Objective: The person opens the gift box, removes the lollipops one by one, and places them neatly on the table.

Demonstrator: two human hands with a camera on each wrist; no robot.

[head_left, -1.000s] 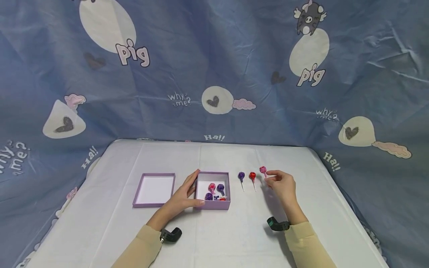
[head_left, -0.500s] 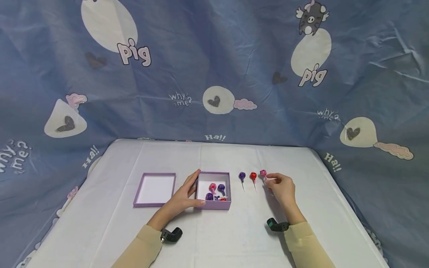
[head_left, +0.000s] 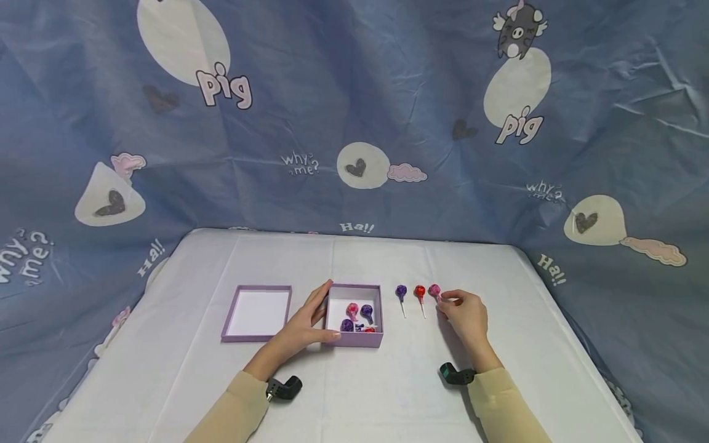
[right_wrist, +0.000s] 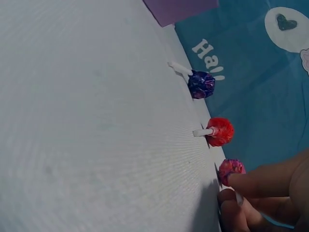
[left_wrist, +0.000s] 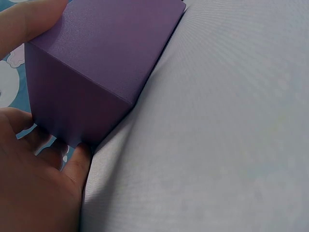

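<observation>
My right hand pinches the stick of a pink lollipop at the table surface. Left of it lie a red lollipop and a purple lollipop, sticks toward me. In the right wrist view the pink lollipop shows at the fingertips, its stick mostly hidden. My left hand holds the purple box at its left side, thumb on the front wall. Inside are several lollipops, among them a pink lollipop and a purple lollipop; the front wall partly hides others.
A purple-rimmed box lid lies inside-up on the white tablecloth, left of the box. A blue printed curtain hangs behind the table. Each wrist wears a black camera, such as the right wrist camera.
My right hand has brought the pink lollipop nearer to me and down, level with the red and purple ones in the row. My left hand has stayed on the box.
</observation>
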